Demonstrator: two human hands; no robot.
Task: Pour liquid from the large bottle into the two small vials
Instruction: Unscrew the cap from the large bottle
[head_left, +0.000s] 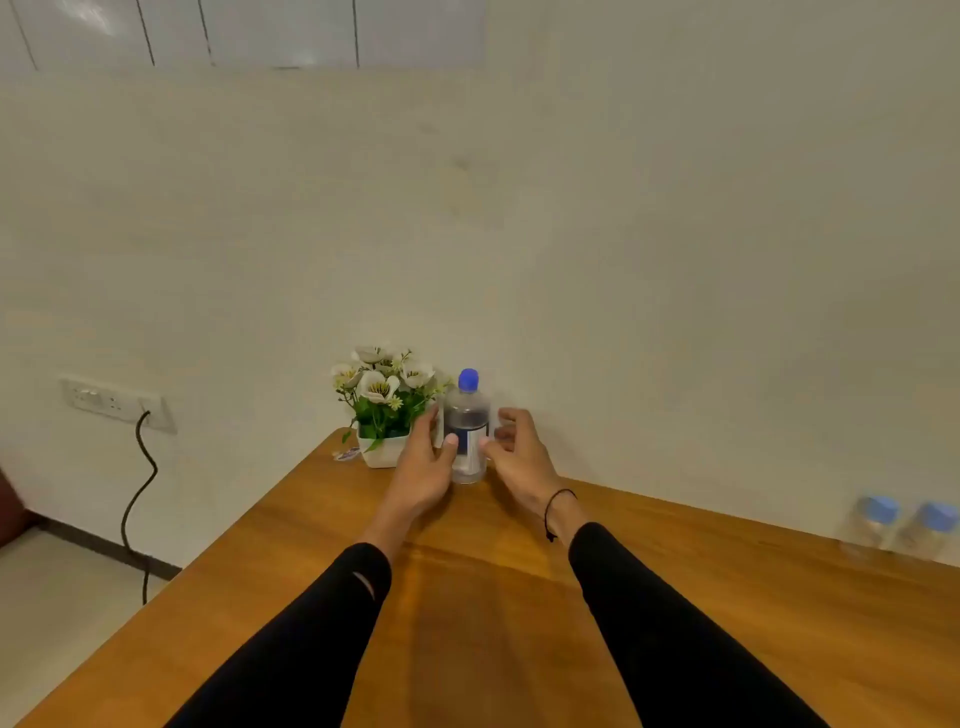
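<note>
Upright near the worktop's (519, 597) far edge, the large bottle (467, 431) stands between both hands' (423, 467) (519, 452) loosely spread fingers, thumbs touching it.

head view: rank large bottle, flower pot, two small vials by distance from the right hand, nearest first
1. large bottle, just left of the right hand, by its fingertips.
2. flower pot, beyond the bottle, left.
3. two small vials, far right by the wall; too close together to rank.

A plain room in a home or office: a wooden table (519, 597) against a bare cream wall (623, 234), a potted flower decoration (382, 402) at centre, a wall socket (117, 402) with cable at left.
</note>
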